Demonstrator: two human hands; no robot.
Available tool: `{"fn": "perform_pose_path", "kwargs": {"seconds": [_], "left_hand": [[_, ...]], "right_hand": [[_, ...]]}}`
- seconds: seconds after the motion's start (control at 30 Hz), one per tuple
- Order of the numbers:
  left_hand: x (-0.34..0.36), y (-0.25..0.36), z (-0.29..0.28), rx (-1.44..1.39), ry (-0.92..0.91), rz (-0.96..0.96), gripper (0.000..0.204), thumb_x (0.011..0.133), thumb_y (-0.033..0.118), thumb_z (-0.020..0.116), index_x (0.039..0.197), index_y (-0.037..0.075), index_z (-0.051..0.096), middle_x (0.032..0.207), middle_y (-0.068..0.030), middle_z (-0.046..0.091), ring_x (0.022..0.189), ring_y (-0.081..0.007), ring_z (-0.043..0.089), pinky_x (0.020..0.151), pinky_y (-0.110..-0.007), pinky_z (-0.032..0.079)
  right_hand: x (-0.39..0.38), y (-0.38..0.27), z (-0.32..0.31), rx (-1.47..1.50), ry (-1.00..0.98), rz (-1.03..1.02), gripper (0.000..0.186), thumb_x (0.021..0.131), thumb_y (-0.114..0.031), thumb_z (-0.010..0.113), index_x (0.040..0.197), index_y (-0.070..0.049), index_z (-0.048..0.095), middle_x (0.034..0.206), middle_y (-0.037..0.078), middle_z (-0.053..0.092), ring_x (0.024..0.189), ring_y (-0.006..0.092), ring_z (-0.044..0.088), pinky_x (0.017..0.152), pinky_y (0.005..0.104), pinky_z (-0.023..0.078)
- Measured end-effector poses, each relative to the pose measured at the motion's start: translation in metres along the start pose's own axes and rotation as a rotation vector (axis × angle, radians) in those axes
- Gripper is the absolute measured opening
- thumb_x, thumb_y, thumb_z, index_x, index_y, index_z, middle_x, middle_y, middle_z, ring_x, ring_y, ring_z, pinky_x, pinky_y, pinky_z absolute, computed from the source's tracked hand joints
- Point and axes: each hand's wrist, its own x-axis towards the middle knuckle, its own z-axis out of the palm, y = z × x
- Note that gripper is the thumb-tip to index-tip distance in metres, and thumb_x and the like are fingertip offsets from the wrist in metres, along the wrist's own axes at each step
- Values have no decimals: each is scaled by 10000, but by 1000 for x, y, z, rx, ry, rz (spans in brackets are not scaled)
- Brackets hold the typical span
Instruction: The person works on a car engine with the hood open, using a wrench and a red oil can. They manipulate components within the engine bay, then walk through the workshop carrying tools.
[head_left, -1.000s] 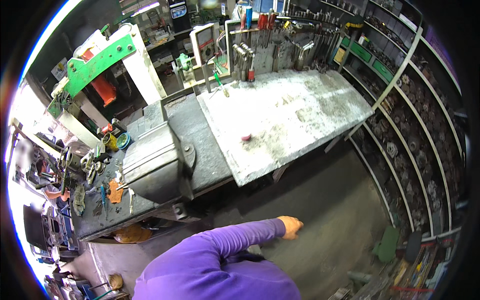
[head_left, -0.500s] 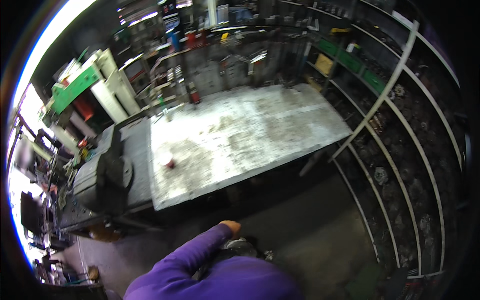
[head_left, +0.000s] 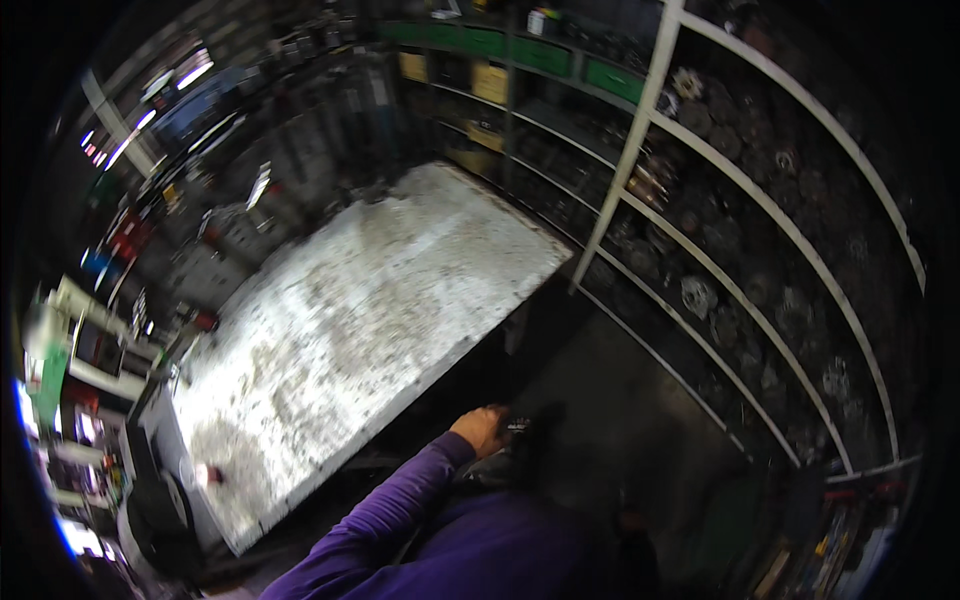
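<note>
My left hand (head_left: pixel 482 430), in a purple sleeve (head_left: pixel 395 500), reaches forward in front of my body, near the front edge of the worktable. Its fingers are curled. Against them lies a dark thing with a small shiny metal part (head_left: pixel 517 426); shadow and blur hide its kind. Low to the right of my body, a dim brownish patch (head_left: pixel 630 518) may be my right hand, but its fingers do not show. The pale, stained worktable (head_left: pixel 340 300) carries a small reddish container (head_left: pixel 208 475) with a light top at its near left corner.
Tall shelves with pale metal frames (head_left: pixel 640 140) stand at the right, loaded with round metal parts (head_left: pixel 698 297). Green drawers (head_left: pixel 612 80) line the back. A dark machine (head_left: pixel 155 515) adjoins the table's left end. Dark floor (head_left: pixel 620 400) lies between table and shelves.
The view has swung to the right, so the table sits further left and tilted, and more shelving shows. My left hand is still curled and appears slightly higher.
</note>
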Motion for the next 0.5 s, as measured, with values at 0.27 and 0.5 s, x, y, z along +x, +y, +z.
{"fn": "perform_pose_path", "kwargs": {"seconds": [0.27,0.5], "left_hand": [[180,79,-129,-163,253,354,394,872,194,707,1207,3,628,1194,-202,627,1078,-405,639,936,-447,533],[247,48,-185,-58,679,137,353,803,133,708,1145,57,667,1193,-170,611,1115,-385,586,956,-452,490]], "right_hand": [[49,-45,-29,148,-268,184,260,950,-222,640,1121,-32,688,865,96,704,799,270,689,677,425,534],[207,-62,-83,55,-342,52,306,981,-217,600,1213,-30,670,943,97,713,859,275,687,732,412,543]]}}
